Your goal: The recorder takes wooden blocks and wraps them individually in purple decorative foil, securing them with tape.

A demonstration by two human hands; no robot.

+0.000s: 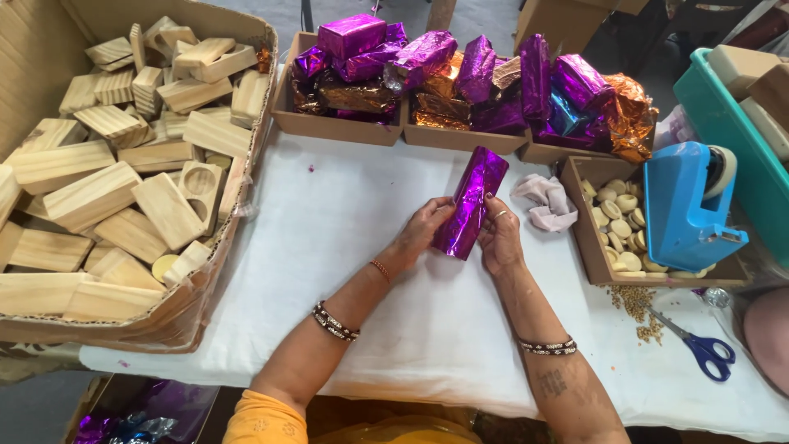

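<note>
A long block wrapped in shiny purple foil [472, 200] lies slanted over the white table cover [345, 230], its near end held between both hands. My left hand [423, 227] grips its lower left side. Fingers of my right hand [499, 238] press its lower right side. Both wrists carry beaded bangles.
A big cardboard box [246, 197] of bare wooden blocks [99, 193] fills the left. Shallow cardboard trays [337, 125] of purple and orange foil-wrapped blocks line the far edge. At right are a tray of small round pieces [620, 226], a blue tape dispenser [686, 205], blue-handled scissors [699, 345] and a crumpled cloth [546, 201].
</note>
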